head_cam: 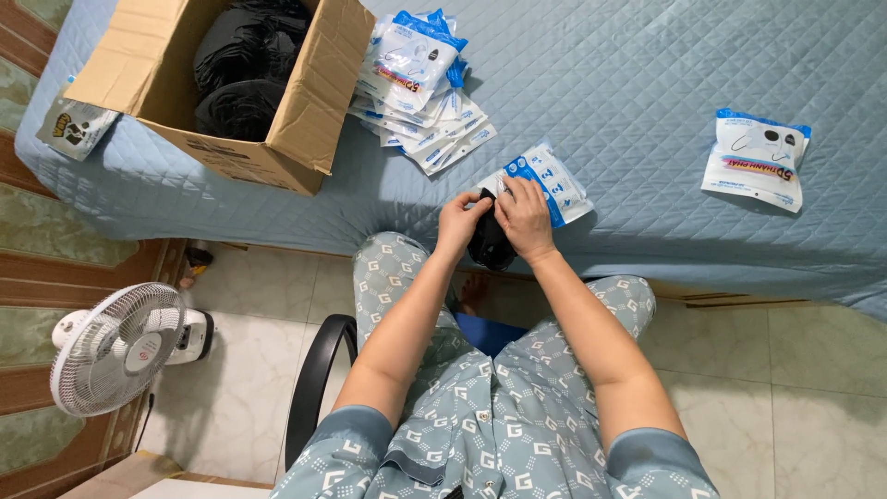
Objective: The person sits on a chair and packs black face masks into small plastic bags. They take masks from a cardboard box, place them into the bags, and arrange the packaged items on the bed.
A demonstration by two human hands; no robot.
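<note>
Your left hand (459,220) and right hand (523,218) meet at the near edge of the bed (647,74), both closed on a black mask (488,242) that hangs partly over the edge. Just beyond your fingers, a white-and-blue pouch (547,181) lies flat on the quilt, touching your right hand. Stack of matching pouches (420,79) further back, beside an open cardboard box (231,88) holding dark masses. One lone packet (756,159) well apart to the right. White fan (120,346) on the floor, lower left
</note>
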